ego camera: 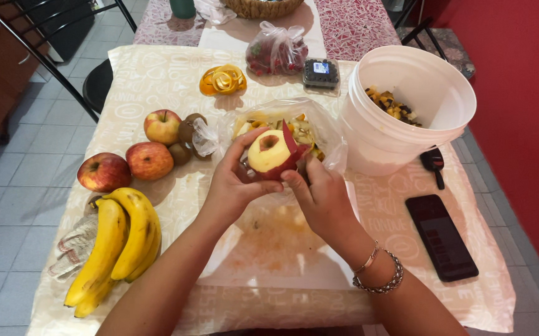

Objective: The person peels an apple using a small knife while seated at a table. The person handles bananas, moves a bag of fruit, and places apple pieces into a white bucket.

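Apple [269, 152], partly peeled, held up between both hands above a clear plastic bag [325, 134] of peelings and over a stained white cutting board [282, 249]. Pale flesh exposed on the top and near side; a red strip of skin remains on the right flank.

Left hand [235, 183]: fingers [244, 144] curled round the apple's left side, thumb under it, clamped on the fruit. Judged to be steadying and turning it.

Right hand [322, 196]: fingers closed together against the lower right of the apple. A peeler or knife may be in the grip, but no blade is visible; cannot tell. Wrist carries two bracelets [378, 274].

Position above the open bag looks deliberate, so loose skin would fall into it and not onto the tabletop [157, 81].

Surroundings:
- Three whole apples [135, 155] to the left, with kiwis [185, 140] just beside them, apparently unpeeled stock kept within reach.
- Bunch of bananas [117, 246] nearer the left edge, lying on a mesh net [73, 249].
- White bucket [406, 106] to the right, holding chopped fruit pieces [391, 106].
- Curl of orange peel [222, 79] behind the bag.
- Bag of strawberries [277, 53] and a small box of dark berries [320, 73] at the far end.
- Dark phone [440, 236] and a small black object beside the bucket, well apart from the wet board.
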